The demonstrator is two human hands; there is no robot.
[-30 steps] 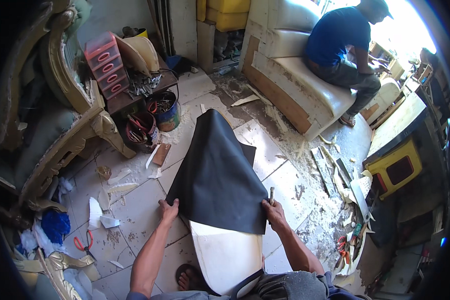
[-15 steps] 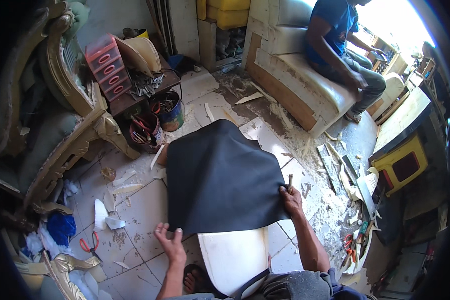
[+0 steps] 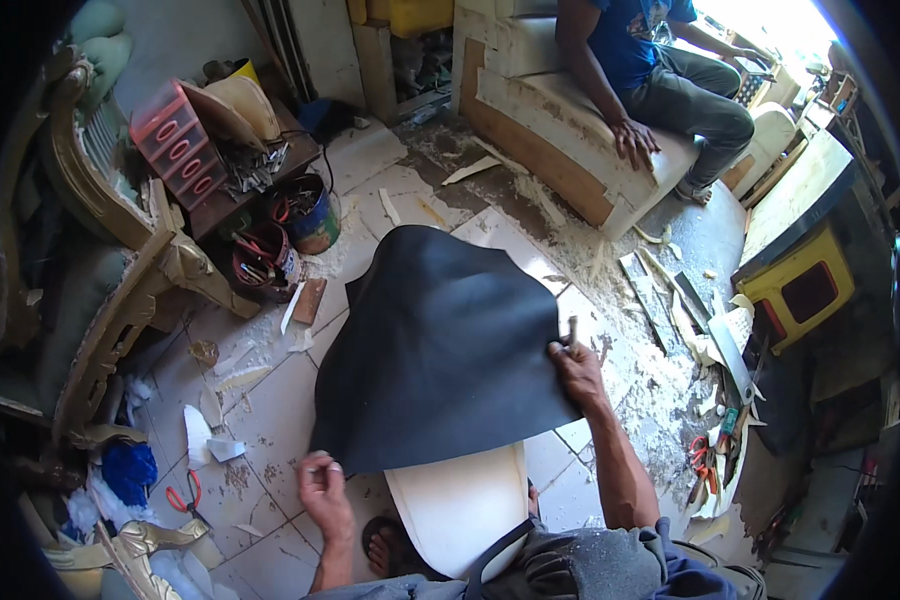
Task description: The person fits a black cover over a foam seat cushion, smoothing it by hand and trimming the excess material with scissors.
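A large sheet of black leather-like fabric (image 3: 440, 345) lies draped over a white padded seat panel (image 3: 460, 505) that rests on my lap. My left hand (image 3: 322, 487) pinches the sheet's near left corner. My right hand (image 3: 575, 368) grips the sheet's right edge and also holds a small thin tool that sticks up above the fingers. Only the panel's near end shows below the fabric.
Another person (image 3: 660, 75) sits on a bare sofa frame (image 3: 540, 130) at the back. A carved chair frame (image 3: 100, 250) stands at left by buckets of tools (image 3: 285, 235) and a pink drawer box (image 3: 175, 140). Red pliers (image 3: 182, 497), scraps and a yellow stool (image 3: 805, 290) litter the tiled floor.
The black sheet has been turned and spread wider over the panel. My left hand slid back toward me along the near edge; my right hand shifted right with the edge.
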